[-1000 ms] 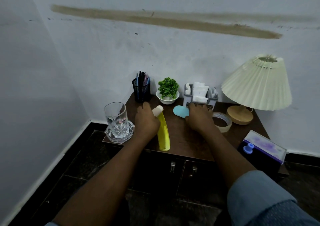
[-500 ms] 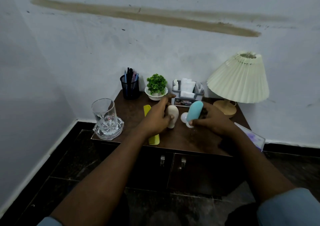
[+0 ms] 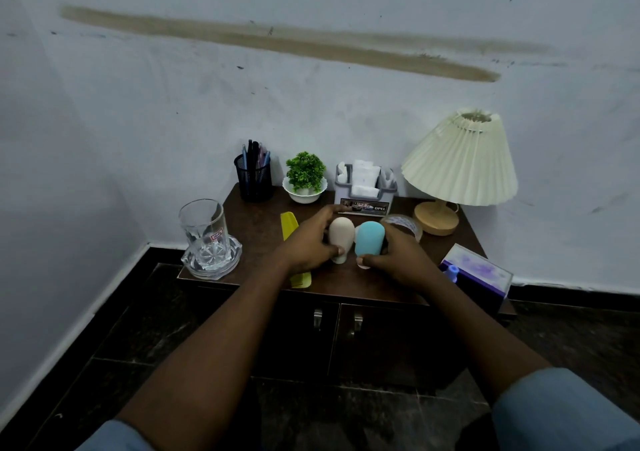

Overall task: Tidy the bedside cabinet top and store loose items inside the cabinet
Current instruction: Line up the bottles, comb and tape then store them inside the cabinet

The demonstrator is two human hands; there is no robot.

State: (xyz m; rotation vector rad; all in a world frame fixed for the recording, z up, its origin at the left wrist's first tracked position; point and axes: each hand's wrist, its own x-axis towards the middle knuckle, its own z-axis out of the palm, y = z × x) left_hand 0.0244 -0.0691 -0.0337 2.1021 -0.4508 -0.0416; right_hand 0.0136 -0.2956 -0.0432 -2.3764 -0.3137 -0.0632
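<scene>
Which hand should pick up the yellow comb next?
Probably the left hand: the yellow comb lies just beneath its wrist, while the right hand sits farther across, gripping the blue bottle. The left grips the beige bottle, so that goes down first.

left forearm (image 3: pixel 207 339): bare, extended forward from lower left | left hand (image 3: pixel 306 242): fingers curled round cream travel bottle (image 3: pixel 341 237), thumb at its lower end | right forearm (image 3: pixel 460 312): bare, extended from lower right | right hand (image 3: pixel 394 256): fingers and thumb wrapped round blue travel bottle (image 3: pixel 370 241) | hands side by side, close together
</scene>
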